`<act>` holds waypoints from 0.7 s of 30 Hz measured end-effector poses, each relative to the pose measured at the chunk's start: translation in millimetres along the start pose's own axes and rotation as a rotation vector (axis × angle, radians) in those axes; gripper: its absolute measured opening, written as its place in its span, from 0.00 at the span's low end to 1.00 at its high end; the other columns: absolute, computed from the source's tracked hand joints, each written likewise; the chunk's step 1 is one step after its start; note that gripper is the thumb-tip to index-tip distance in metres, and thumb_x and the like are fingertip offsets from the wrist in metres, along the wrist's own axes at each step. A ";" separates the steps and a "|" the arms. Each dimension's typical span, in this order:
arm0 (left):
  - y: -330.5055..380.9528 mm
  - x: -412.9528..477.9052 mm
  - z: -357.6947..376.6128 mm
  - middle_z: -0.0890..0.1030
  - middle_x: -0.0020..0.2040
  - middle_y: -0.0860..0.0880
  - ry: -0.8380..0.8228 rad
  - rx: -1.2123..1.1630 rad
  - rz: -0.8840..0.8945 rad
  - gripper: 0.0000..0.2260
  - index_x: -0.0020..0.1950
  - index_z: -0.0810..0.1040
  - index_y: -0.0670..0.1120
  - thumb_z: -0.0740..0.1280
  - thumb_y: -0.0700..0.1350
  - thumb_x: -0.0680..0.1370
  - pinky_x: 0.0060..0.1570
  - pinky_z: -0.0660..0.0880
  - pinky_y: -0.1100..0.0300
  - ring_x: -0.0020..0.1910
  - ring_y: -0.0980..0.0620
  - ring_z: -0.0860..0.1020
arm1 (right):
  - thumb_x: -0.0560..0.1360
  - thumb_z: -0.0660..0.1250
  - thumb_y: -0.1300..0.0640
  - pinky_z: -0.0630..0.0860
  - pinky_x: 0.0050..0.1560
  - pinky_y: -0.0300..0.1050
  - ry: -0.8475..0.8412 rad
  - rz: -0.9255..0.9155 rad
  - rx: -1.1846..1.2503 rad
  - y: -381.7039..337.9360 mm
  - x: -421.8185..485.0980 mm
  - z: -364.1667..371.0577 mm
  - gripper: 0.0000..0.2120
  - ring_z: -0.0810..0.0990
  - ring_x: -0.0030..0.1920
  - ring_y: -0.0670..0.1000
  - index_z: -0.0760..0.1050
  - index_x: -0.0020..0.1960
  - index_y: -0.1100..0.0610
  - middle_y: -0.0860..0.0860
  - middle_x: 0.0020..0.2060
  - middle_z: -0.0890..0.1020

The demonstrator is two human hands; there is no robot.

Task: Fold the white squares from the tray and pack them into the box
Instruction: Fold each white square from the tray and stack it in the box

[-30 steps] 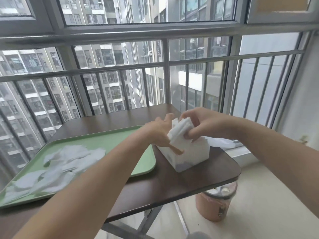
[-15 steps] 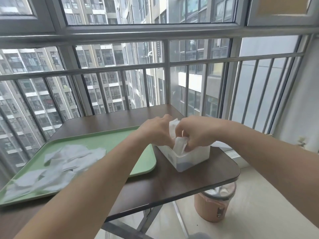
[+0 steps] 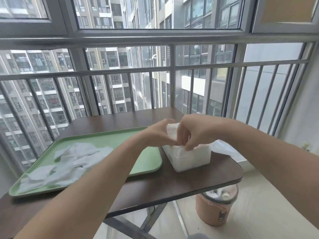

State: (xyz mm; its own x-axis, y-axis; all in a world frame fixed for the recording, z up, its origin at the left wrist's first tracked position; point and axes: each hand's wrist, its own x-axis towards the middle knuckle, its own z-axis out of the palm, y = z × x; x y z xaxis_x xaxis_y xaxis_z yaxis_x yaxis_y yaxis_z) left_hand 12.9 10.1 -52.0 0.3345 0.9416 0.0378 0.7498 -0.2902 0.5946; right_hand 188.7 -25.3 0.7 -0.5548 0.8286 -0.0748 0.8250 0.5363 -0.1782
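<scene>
Both hands meet over the small white plastic box [image 3: 191, 158], which stands on the dark brown tabletop [image 3: 172, 185] just beside the right end of the pale green rectangular tray [image 3: 120, 140]. The left hand [image 3: 158, 135] and the right hand [image 3: 196, 133] each pinch a folded white square [image 3: 172, 131] with curled fingertips. They hold it upright in the mouth of the box, with its lower edge down at the rim. The loose white squares [image 3: 69, 159] lie in a crumpled heap on the left part of the tray.

The squares look thin, limp and very light. A fold will probably spring open or snag on the rim if released early, so it is best held along its creased edge and pressed down from the top. A single sheet should lift from the heap by one corner.
</scene>
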 end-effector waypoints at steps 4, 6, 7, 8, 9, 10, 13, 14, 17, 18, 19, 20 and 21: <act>-10.5 -26.8 -24.0 0.69 0.70 0.54 0.041 -0.082 -0.008 0.37 0.77 0.64 0.49 0.77 0.52 0.73 0.63 0.65 0.61 0.67 0.55 0.69 | 0.75 0.67 0.63 0.84 0.44 0.45 0.085 0.007 0.098 -10.8 5.4 -14.6 0.09 0.85 0.37 0.44 0.84 0.49 0.53 0.46 0.38 0.86; -24.9 -40.4 -38.8 0.71 0.69 0.53 0.094 -0.098 -0.014 0.31 0.76 0.67 0.48 0.74 0.49 0.76 0.61 0.67 0.60 0.65 0.55 0.71 | 0.75 0.67 0.62 0.84 0.44 0.44 0.152 -0.016 0.164 -25.1 15.3 -13.1 0.08 0.84 0.36 0.45 0.83 0.48 0.52 0.46 0.39 0.86; -32.1 -48.0 -47.0 0.73 0.68 0.52 0.118 -0.098 -0.031 0.28 0.74 0.69 0.47 0.74 0.49 0.76 0.62 0.69 0.59 0.65 0.54 0.73 | 0.75 0.67 0.62 0.84 0.43 0.44 0.170 -0.032 0.194 -34.0 21.1 -11.3 0.08 0.84 0.36 0.45 0.83 0.47 0.52 0.46 0.39 0.86; -40.1 -54.8 -54.7 0.76 0.66 0.51 0.142 -0.096 -0.043 0.25 0.72 0.72 0.47 0.73 0.49 0.76 0.63 0.71 0.58 0.65 0.52 0.75 | 0.75 0.68 0.62 0.83 0.42 0.44 0.180 -0.050 0.212 -43.0 27.0 -9.2 0.08 0.83 0.35 0.44 0.83 0.47 0.51 0.46 0.38 0.86; -50.1 -63.9 -64.0 0.79 0.64 0.51 0.165 -0.073 -0.066 0.22 0.69 0.75 0.46 0.73 0.49 0.77 0.64 0.73 0.56 0.63 0.52 0.77 | 0.75 0.68 0.61 0.83 0.42 0.43 0.183 -0.069 0.227 -54.7 34.8 -6.2 0.07 0.83 0.34 0.43 0.83 0.47 0.51 0.46 0.38 0.85; -58.9 -71.2 -71.9 0.81 0.61 0.51 0.185 -0.053 -0.076 0.18 0.66 0.78 0.46 0.73 0.48 0.77 0.64 0.74 0.54 0.61 0.52 0.79 | 0.75 0.68 0.61 0.83 0.41 0.42 0.182 -0.086 0.236 -64.4 41.7 -2.7 0.07 0.83 0.34 0.42 0.83 0.47 0.51 0.45 0.38 0.86; -87.0 -99.5 -97.1 0.85 0.52 0.53 0.259 -0.019 -0.130 0.07 0.55 0.82 0.51 0.72 0.47 0.78 0.58 0.78 0.52 0.52 0.54 0.82 | 0.76 0.66 0.61 0.81 0.37 0.37 0.157 -0.150 0.277 -99.7 67.7 10.0 0.08 0.82 0.35 0.44 0.82 0.47 0.52 0.47 0.39 0.86; -99.5 -111.3 -106.7 0.85 0.50 0.52 0.287 -0.014 -0.159 0.04 0.52 0.81 0.53 0.71 0.46 0.78 0.55 0.79 0.52 0.50 0.54 0.83 | 0.76 0.66 0.62 0.79 0.34 0.35 0.148 -0.173 0.291 -114.8 79.1 15.3 0.08 0.82 0.34 0.44 0.82 0.48 0.53 0.47 0.39 0.86; -125.9 -137.4 -127.5 0.86 0.47 0.51 0.359 0.002 -0.229 0.04 0.49 0.81 0.53 0.70 0.43 0.79 0.48 0.80 0.55 0.46 0.54 0.83 | 0.76 0.65 0.64 0.72 0.28 0.30 0.142 -0.207 0.339 -144.2 109.6 29.5 0.09 0.80 0.33 0.45 0.82 0.48 0.55 0.49 0.39 0.85; -135.8 -144.5 -134.2 0.86 0.47 0.51 0.381 0.009 -0.248 0.05 0.50 0.81 0.53 0.69 0.42 0.80 0.47 0.79 0.57 0.45 0.54 0.83 | 0.76 0.65 0.65 0.71 0.28 0.29 0.142 -0.207 0.352 -152.6 120.8 34.2 0.09 0.80 0.34 0.44 0.82 0.49 0.55 0.49 0.40 0.85; -143.1 -149.1 -138.3 0.85 0.47 0.52 0.400 0.014 -0.265 0.05 0.49 0.80 0.52 0.68 0.41 0.80 0.48 0.79 0.57 0.46 0.54 0.83 | 0.76 0.64 0.65 0.72 0.29 0.30 0.146 -0.196 0.362 -156.7 130.1 38.6 0.10 0.80 0.35 0.43 0.82 0.49 0.55 0.48 0.41 0.85; -152.1 -153.1 -143.2 0.85 0.47 0.52 0.420 0.027 -0.285 0.06 0.49 0.80 0.52 0.68 0.40 0.80 0.50 0.79 0.57 0.46 0.54 0.83 | 0.77 0.64 0.65 0.72 0.31 0.30 0.154 -0.188 0.380 -162.3 141.2 43.0 0.10 0.80 0.36 0.43 0.82 0.50 0.54 0.48 0.42 0.85; -159.3 -153.8 -145.1 0.85 0.47 0.53 0.433 0.039 -0.306 0.08 0.48 0.80 0.53 0.68 0.40 0.80 0.53 0.79 0.56 0.47 0.54 0.82 | 0.77 0.64 0.65 0.73 0.35 0.32 0.169 -0.174 0.392 -164.3 150.0 47.6 0.11 0.80 0.39 0.43 0.83 0.50 0.54 0.49 0.44 0.85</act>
State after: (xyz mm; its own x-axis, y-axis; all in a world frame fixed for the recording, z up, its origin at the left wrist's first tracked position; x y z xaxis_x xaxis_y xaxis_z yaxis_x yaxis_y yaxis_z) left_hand -240.9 -63.8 -36.0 -0.1629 0.9660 0.2007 0.7997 0.0102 0.6003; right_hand -35.2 3.2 -28.0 -0.6295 0.7635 0.1444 0.5999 0.5956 -0.5342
